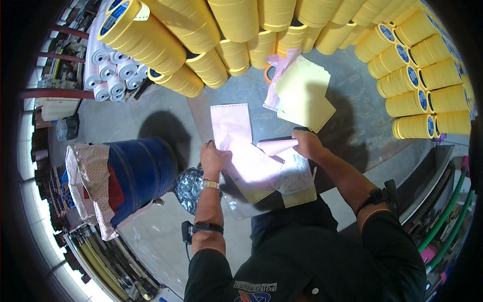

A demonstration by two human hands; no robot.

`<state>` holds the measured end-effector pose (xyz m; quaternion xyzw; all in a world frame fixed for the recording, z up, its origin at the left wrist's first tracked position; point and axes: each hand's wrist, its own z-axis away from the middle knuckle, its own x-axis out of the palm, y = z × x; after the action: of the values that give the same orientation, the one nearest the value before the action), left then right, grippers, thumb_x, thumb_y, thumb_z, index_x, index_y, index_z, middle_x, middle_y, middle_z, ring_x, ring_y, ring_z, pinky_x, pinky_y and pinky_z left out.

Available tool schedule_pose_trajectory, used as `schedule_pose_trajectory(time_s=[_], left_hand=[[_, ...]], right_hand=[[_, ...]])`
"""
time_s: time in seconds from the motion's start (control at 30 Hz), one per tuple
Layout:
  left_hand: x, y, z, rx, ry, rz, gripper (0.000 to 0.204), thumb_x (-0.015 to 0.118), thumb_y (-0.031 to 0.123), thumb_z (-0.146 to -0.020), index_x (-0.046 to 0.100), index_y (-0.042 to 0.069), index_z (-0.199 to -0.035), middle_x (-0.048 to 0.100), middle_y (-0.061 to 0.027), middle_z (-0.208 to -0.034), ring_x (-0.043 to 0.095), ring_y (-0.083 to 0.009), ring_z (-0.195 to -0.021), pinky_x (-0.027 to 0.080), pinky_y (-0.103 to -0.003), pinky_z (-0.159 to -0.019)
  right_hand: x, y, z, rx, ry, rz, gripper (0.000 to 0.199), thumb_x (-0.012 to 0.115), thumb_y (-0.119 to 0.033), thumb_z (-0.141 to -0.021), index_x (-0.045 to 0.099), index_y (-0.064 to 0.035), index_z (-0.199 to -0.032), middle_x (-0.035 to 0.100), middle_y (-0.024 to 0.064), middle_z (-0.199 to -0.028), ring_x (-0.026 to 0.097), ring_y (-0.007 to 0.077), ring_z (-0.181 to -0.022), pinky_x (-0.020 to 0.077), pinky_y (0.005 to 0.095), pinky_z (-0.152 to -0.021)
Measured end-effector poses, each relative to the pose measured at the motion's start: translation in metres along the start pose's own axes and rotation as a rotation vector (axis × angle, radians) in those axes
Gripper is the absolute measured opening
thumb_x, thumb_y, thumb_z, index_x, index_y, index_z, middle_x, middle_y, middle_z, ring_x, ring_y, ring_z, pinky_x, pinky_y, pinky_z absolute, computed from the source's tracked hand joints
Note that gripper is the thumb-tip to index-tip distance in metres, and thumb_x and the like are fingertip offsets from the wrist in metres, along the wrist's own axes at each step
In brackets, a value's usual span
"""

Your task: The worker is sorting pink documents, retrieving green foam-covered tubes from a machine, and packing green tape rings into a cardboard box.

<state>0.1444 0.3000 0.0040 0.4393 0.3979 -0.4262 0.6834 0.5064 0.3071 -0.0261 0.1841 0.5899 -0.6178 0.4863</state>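
Note:
In front of me several pink paper sheets [251, 163] lie on a dark grey table surface, overlapping yellowish sheets and a whitish handwritten sheet [297, 173]. At their left edge is my left hand [213, 158], its fingers bent and the thumb resting on the pink paper; whether it grips a sheet is not clear. My right hand [308, 144] is closed on a curled pink sheet [277, 146] at the right of the pile. Something dark shows along that sheet's upper edge and by the fingers, its kind unclear. Another pink sheet with punched edges [230, 121] lies beyond my left hand.
Yellow sheets [304, 95] and crumpled pink paper lie farther off, beside an orange tape roll [269, 74]. Stacked yellow rolls [234, 20] line the far side and right [412, 100]. At left are a blue drum [143, 168], a black wrapped bundle [190, 191] and white rolls [108, 70].

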Motion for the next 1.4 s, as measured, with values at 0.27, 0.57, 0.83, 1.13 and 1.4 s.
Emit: schedule_pose_trajectory(time_s=[0.27, 0.57, 0.83, 1.13, 1.4], left_hand=[[-0.010, 0.009, 0.012, 0.193, -0.045, 0.762, 0.038, 0.076, 0.005, -0.073, 0.062, -0.002, -0.108, 0.072, -0.0149, -0.095, 0.070, -0.0221, -0.084, 0.055, -0.034, -0.076], [-0.026, 0.156, -0.072, 0.401, -0.158, 0.884, 0.048, 0.075, 0.001, -0.074, 0.059, -0.002, -0.119, 0.071, -0.0138, -0.105, 0.067, -0.0169, -0.096, 0.054, -0.032, -0.082], [0.021, 0.248, -0.132, 0.391, 0.273, 0.865, 0.081, 0.086, 0.005, -0.069, 0.044, -0.004, -0.138, 0.056, -0.0215, -0.130, 0.056, -0.0270, -0.120, 0.047, -0.037, -0.101], [0.087, 0.191, -0.112, 0.085, 0.185, 0.805, 0.090, 0.091, 0.022, -0.067, 0.044, -0.009, -0.138, 0.053, -0.0257, -0.132, 0.053, -0.0358, -0.123, 0.045, -0.043, -0.104], [0.078, 0.243, -0.110, 0.122, 0.249, 0.247, 0.058, 0.090, 0.023, -0.063, 0.060, -0.006, -0.103, 0.060, -0.0215, -0.105, 0.056, -0.0399, -0.103, 0.048, -0.047, -0.092]], right_hand=[[-0.062, 0.032, -0.013, -0.016, 0.064, -0.214, 0.014, 0.069, -0.016, -0.079, 0.065, -0.0032, -0.085, 0.066, 0.0168, -0.082, 0.066, 0.0380, -0.081, 0.0505, 0.0467, -0.073], [-0.130, 0.094, -0.105, 0.205, 0.225, -0.599, 0.016, 0.072, -0.011, -0.081, 0.069, -0.0019, -0.093, 0.067, 0.0044, -0.080, 0.059, 0.0117, -0.074, 0.0486, 0.0344, -0.069], [-0.104, 0.159, -0.178, 0.129, 0.474, -0.425, 0.030, 0.073, -0.017, -0.074, 0.072, -0.0035, -0.101, 0.072, 0.0194, -0.098, 0.069, 0.0324, -0.092, 0.0504, 0.0414, -0.083], [-0.111, 0.164, -0.048, 0.576, 0.571, -0.240, 0.054, 0.076, -0.021, -0.079, 0.058, -0.0063, -0.128, 0.064, 0.0190, -0.117, 0.063, 0.0339, -0.109, 0.0501, 0.0400, -0.096], [-0.067, 0.133, 0.016, 0.623, 0.528, 0.011, 0.057, 0.072, -0.020, -0.080, 0.052, -0.0029, -0.131, 0.062, 0.0189, -0.113, 0.062, 0.0375, -0.107, 0.0503, 0.0453, -0.091]])
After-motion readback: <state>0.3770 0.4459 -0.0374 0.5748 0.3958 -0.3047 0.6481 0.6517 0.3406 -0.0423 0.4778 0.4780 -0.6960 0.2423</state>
